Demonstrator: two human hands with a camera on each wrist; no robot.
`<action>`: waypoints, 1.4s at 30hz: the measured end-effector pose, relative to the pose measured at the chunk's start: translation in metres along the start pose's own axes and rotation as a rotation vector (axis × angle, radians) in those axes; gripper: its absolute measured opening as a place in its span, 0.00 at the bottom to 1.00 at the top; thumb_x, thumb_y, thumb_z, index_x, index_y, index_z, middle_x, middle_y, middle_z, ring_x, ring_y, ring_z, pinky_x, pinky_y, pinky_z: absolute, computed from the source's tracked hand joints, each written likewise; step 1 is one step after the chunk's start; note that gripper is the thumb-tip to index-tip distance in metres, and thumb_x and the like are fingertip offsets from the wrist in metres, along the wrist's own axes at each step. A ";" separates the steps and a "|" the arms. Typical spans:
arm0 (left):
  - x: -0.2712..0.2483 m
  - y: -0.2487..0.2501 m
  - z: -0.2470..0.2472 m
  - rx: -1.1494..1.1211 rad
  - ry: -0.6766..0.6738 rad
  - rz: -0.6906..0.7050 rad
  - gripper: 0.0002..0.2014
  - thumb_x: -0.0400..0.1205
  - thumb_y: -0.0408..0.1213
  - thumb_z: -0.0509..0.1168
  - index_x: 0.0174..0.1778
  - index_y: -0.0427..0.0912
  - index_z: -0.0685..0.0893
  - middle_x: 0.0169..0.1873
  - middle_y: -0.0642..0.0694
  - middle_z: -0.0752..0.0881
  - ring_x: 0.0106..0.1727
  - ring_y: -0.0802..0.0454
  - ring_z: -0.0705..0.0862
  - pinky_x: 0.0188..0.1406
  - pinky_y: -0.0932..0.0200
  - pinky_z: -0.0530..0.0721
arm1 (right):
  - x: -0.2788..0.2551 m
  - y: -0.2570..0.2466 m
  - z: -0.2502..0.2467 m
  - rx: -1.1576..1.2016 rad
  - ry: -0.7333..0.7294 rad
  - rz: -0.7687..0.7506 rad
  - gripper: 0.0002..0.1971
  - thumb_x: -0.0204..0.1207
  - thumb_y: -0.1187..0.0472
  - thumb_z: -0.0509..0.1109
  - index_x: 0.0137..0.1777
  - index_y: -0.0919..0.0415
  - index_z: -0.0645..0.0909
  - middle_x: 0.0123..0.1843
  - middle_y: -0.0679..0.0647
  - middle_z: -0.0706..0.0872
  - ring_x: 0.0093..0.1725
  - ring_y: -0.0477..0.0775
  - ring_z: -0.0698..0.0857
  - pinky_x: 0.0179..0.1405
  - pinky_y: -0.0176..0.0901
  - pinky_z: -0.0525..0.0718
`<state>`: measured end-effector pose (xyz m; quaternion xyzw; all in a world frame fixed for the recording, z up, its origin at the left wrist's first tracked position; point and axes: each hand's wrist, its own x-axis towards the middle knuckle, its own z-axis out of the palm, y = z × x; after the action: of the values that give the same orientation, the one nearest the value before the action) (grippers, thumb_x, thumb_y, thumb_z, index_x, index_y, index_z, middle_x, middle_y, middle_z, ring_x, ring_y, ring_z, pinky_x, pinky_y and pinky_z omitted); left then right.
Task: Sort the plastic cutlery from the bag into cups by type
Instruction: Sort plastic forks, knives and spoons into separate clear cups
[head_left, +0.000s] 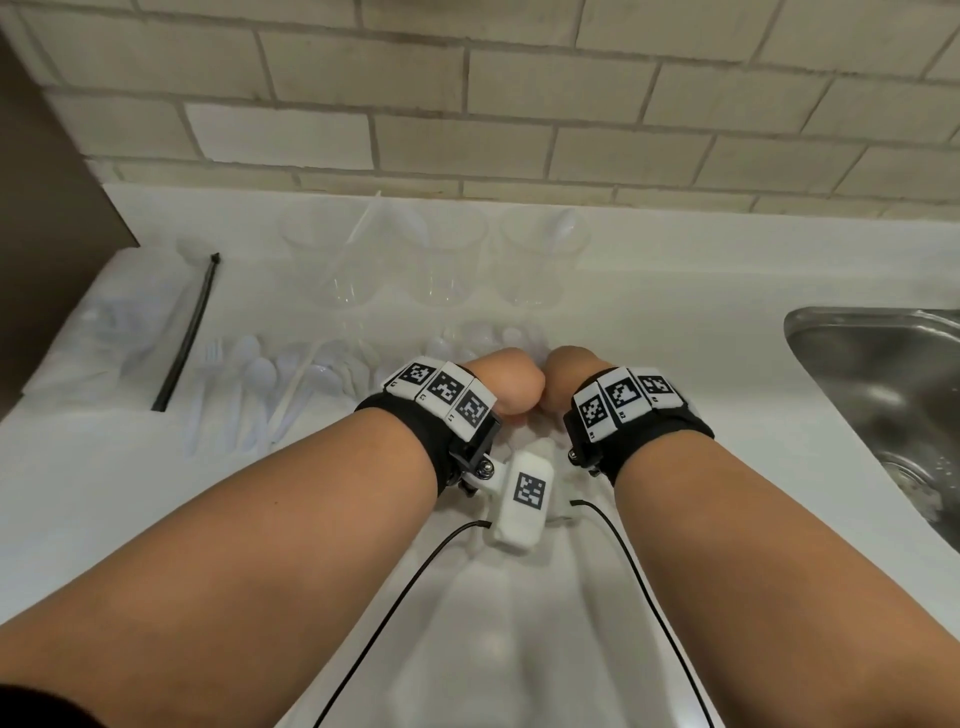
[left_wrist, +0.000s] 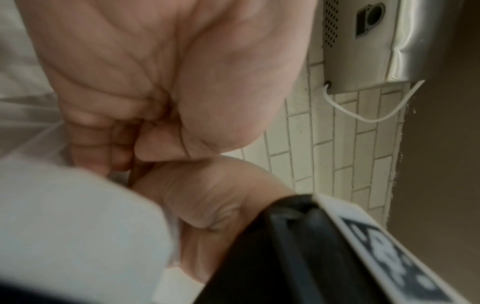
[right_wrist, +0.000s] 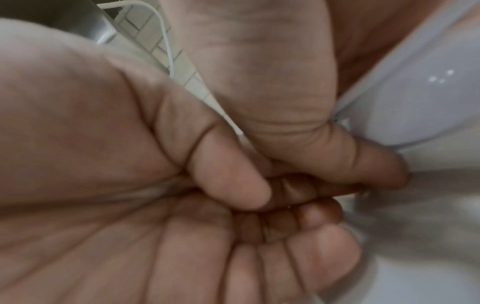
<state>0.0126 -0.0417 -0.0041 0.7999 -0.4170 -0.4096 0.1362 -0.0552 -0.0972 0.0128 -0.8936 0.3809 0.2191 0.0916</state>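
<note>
Three clear cups stand in a row by the wall: the left cup, the middle cup and the right cup, each with some white cutlery inside. My left hand and right hand meet knuckle to knuckle just before a small heap of white spoons. In the right wrist view the right hand and left hand have curled fingers packed together against a white spoon. What else lies inside the fists is hidden.
The clear bag with a black zip strip lies at the left, still holding cutlery. Loose forks and spoons are spread beside it. A steel sink opens at the right. The tiled wall rises behind the cups.
</note>
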 end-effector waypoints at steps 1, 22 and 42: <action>0.004 -0.005 0.001 -0.131 0.007 0.007 0.08 0.84 0.26 0.57 0.48 0.35 0.82 0.40 0.43 0.82 0.47 0.44 0.80 0.50 0.54 0.82 | 0.003 0.000 0.001 -0.014 -0.005 -0.009 0.13 0.81 0.61 0.65 0.60 0.68 0.83 0.62 0.62 0.86 0.62 0.60 0.84 0.53 0.44 0.80; -0.049 -0.048 -0.008 -1.358 0.021 0.047 0.11 0.85 0.39 0.58 0.49 0.36 0.82 0.47 0.39 0.83 0.52 0.42 0.84 0.57 0.48 0.82 | -0.013 0.031 -0.042 1.474 0.253 -0.173 0.10 0.69 0.72 0.70 0.50 0.68 0.79 0.39 0.60 0.82 0.40 0.58 0.85 0.41 0.49 0.83; -0.079 -0.078 -0.028 -1.763 -0.133 0.153 0.23 0.87 0.44 0.53 0.66 0.26 0.76 0.60 0.29 0.82 0.59 0.35 0.84 0.62 0.38 0.82 | -0.035 -0.072 -0.013 1.507 0.402 -0.593 0.15 0.62 0.81 0.72 0.41 0.61 0.81 0.29 0.46 0.84 0.33 0.48 0.84 0.35 0.44 0.84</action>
<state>0.0527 0.0642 0.0127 0.3486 -0.0093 -0.6174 0.7051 -0.0207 -0.0291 0.0407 -0.6783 0.1833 -0.2912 0.6493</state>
